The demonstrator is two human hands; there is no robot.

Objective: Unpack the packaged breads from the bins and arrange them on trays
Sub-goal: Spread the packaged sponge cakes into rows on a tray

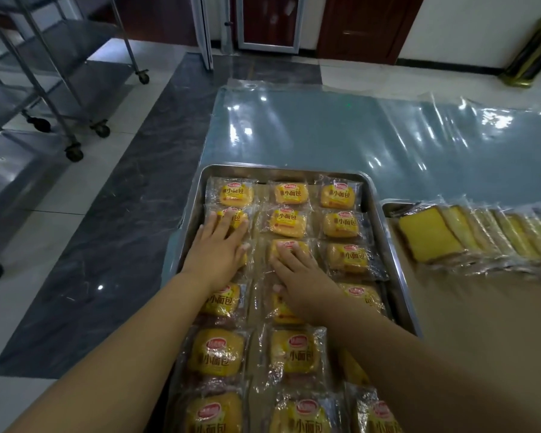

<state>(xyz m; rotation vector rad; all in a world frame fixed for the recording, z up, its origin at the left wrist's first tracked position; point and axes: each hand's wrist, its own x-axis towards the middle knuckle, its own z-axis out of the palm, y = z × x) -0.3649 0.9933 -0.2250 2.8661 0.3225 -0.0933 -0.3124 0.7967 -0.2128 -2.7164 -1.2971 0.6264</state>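
Note:
A steel tray [400, 264] in front of me holds several small yellow breads in clear wrappers, laid in three columns. My left hand [221, 245] lies flat, fingers spread, on wrapped breads in the left column, near the second row [235, 215]. My right hand [300, 273] rests palm down on the middle column, fingertips on the third-row bread [289, 246]. Neither hand grips anything. A far-row bread [291, 193] lies untouched.
To the right, a second tray [391, 206] carries an overlapping row of wrapped flat cake slices [469, 235]. Clear plastic sheeting [341, 126] covers the table beyond. Wheeled steel racks [53, 89] stand on the tiled floor at left. Doors are at the back.

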